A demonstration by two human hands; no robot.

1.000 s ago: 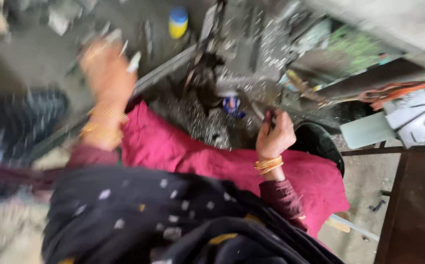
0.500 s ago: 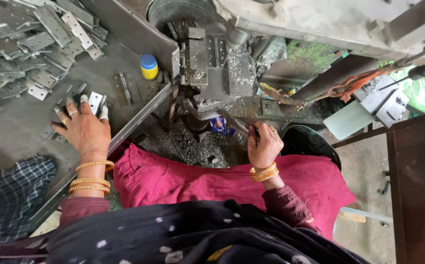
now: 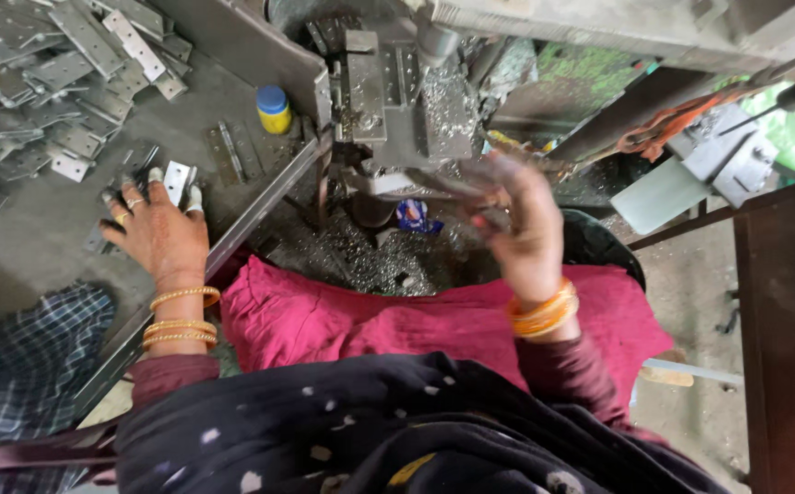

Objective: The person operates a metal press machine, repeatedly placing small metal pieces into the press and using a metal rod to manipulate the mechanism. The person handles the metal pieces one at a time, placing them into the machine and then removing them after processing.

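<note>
My left hand (image 3: 155, 236) lies flat on the grey metal bench (image 3: 31, 229) with its fingers spread. Its taped fingertips touch small flat metal plates (image 3: 176, 179). My right hand (image 3: 527, 233) is lifted in front of the dark press machine (image 3: 397, 101) and is blurred by motion. Its fingers seem closed on a thin dark rod (image 3: 452, 190) that points toward the machine's lower die. Both wrists wear gold and orange bangles. A pink cloth (image 3: 370, 320) covers my lap below the hands.
A heap of several grey hinge plates (image 3: 49, 73) fills the bench's far left. A yellow bottle with a blue cap (image 3: 273, 110) stands beside the machine. Metal shavings (image 3: 370, 261) lie under the die. A brown table (image 3: 791, 348) stands to the right, and blue checked cloth (image 3: 22, 357) lies at the lower left.
My right hand has risen from near my lap up toward the machine's die. My left hand stays spread on the small plates. The view has steadied.
</note>
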